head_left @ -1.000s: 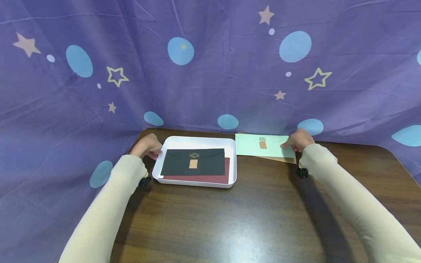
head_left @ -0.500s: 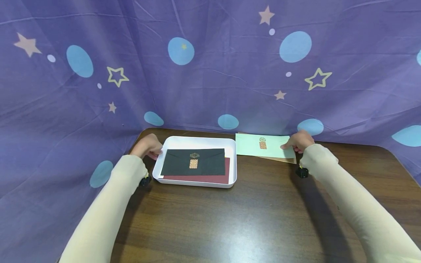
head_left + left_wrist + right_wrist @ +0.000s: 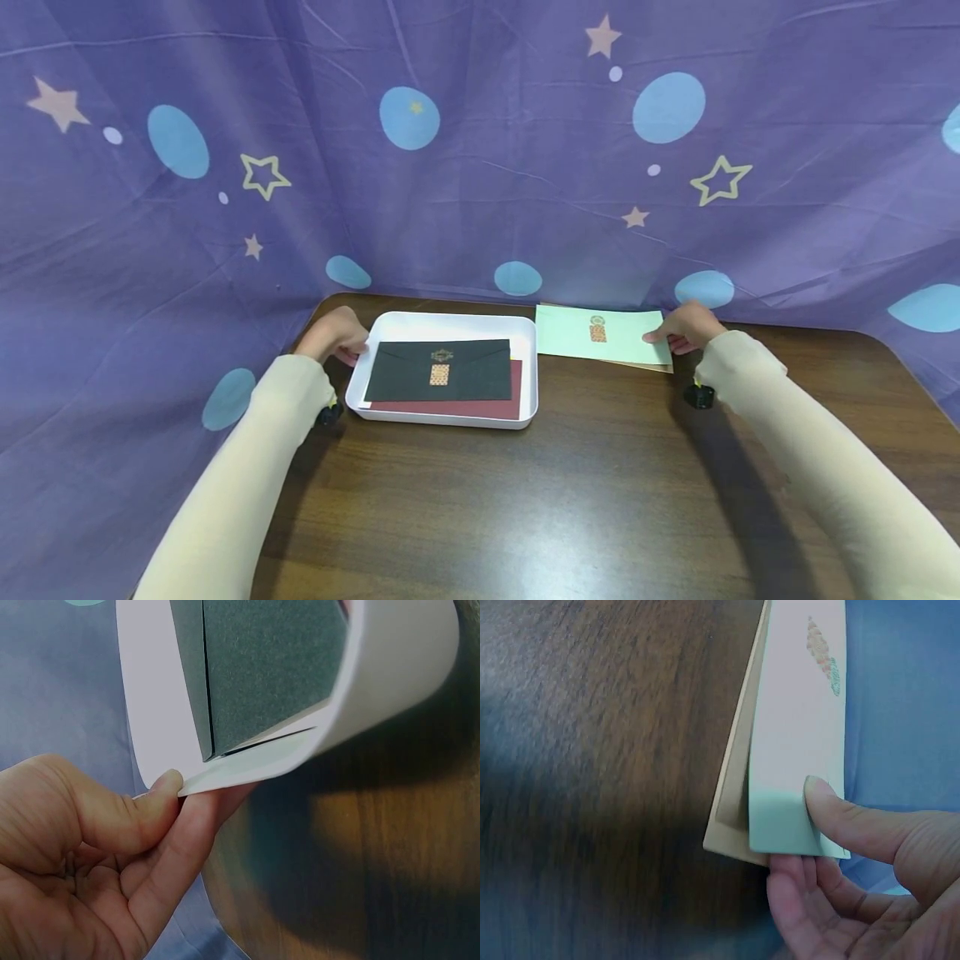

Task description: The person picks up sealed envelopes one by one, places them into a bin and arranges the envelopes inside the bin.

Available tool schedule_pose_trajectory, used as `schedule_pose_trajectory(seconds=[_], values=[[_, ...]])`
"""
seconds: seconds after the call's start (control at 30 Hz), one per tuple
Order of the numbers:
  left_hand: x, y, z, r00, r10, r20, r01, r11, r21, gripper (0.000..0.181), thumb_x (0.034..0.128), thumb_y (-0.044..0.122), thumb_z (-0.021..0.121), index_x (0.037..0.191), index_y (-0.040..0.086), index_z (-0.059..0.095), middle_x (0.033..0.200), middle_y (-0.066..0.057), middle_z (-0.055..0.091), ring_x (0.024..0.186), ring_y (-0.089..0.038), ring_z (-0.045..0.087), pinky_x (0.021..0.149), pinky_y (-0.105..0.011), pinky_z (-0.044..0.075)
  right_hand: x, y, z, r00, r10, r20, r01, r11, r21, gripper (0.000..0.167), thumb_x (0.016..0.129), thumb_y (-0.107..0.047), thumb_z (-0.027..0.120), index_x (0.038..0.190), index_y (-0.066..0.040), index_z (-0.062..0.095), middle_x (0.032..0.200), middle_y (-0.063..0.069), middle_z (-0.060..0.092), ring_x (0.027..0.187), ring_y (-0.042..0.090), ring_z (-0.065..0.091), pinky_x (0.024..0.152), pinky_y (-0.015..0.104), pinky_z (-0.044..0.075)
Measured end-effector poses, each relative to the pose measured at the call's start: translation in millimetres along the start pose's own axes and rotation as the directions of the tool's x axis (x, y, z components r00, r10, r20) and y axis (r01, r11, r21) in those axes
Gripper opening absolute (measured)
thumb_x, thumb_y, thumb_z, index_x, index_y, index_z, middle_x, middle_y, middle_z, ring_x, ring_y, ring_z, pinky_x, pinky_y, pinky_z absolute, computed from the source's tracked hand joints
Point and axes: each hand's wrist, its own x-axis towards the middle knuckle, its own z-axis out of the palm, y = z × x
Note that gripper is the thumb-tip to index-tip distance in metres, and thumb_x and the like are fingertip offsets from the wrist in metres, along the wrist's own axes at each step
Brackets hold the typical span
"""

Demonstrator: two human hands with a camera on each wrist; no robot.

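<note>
A white tray (image 3: 442,422) stands at the table's back left, and my left hand (image 3: 337,335) pinches its left rim, thumb on the rim and fingers beneath it in the left wrist view. In the tray a black envelope (image 3: 397,375) with a gold emblem and patterned sticker lies over a dark red envelope (image 3: 450,409). My right hand (image 3: 690,325) pinches the right end of a mint green envelope (image 3: 564,333), thumb on top, fingertips partly hidden below. Under it is a brown envelope (image 3: 733,810), mostly covered; the right wrist view shows a gap between them.
The brown wooden table (image 3: 480,500) has rounded back corners. A purple curtain (image 3: 480,217) with stars and blue ovals hangs behind and to the left. Both envelopes on the right lie near the table's back edge, close beside the tray.
The mint green envelope's right end has lifted and shifted slightly, covering more of the brown envelope. My right wrist has moved a little to the right; the left hand keeps its place on the tray.
</note>
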Motion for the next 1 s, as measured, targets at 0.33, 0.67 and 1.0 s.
schedule_pose_trajectory(seconds=[0.33,0.67,1.0], values=[[0.9,-0.7,2.0,1.000,0.004,-0.014,-0.004,1.000,-0.008,0.021,0.0862,-0.011,0.053,0.072,0.002,0.045,0.074,-0.008,0.050,0.049,-0.008,0.058,0.053,-0.019,0.061,1.5,19,-16,0.991,-0.044,0.124,0.025,0.988,0.150,0.048,0.095,-0.015,0.072,0.126,0.016,0.052,0.095,0.010,0.068,0.086,0.020,0.068,0.098,0.042,0.062],[-0.3,1.6,0.3,1.000,-0.003,-0.008,0.003,1.000,-0.001,0.020,0.0867,-0.010,0.053,0.074,0.002,0.044,0.076,-0.009,0.050,0.050,-0.009,0.059,0.053,-0.019,0.060,7.3,31,-25,0.960,-0.084,0.265,-0.002,0.952,0.308,0.014,0.101,-0.006,0.061,0.110,0.004,0.057,0.077,-0.006,0.067,0.073,0.007,0.067,0.078,0.023,0.063],[-0.2,0.9,0.4,1.000,0.000,-0.010,0.000,1.000,-0.009,0.017,0.0862,-0.010,0.052,0.075,0.001,0.045,0.077,-0.010,0.050,0.052,-0.009,0.059,0.055,-0.020,0.061,7.4,31,-34,0.931,-0.076,0.358,-0.065,0.928,0.366,0.015,0.101,0.003,0.056,0.089,-0.002,0.064,0.076,-0.002,0.070,0.073,0.007,0.069,0.082,0.020,0.063]])
